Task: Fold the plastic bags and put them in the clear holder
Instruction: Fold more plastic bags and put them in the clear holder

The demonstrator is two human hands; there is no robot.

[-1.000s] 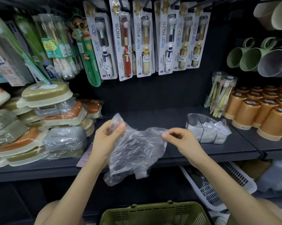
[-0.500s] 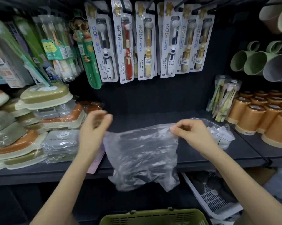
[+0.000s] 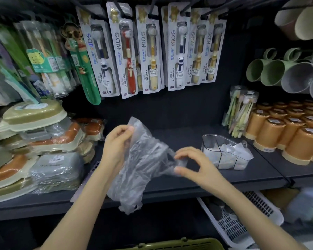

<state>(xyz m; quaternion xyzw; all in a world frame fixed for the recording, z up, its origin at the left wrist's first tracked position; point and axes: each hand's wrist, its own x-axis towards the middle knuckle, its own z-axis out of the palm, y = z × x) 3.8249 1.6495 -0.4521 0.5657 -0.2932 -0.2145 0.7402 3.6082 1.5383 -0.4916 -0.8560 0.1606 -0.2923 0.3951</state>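
At the bottom edge we see a green basket. Mid-frame, our left hand pinches the top corner of the crumpled plastic bag and our right hand pinches its right edge. Right of centre, on the dark shelf, stands the clear holder with folded bags inside. Toothbrush packs hang above.

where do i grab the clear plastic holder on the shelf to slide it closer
Probably the tall left end wall of the clear plastic divided holder, pinched over its rim from the front left. That end stands highest and faces bare dark shelf, while orange plastic cups crowd its right side and a clear pack of toothbrushes stands behind.
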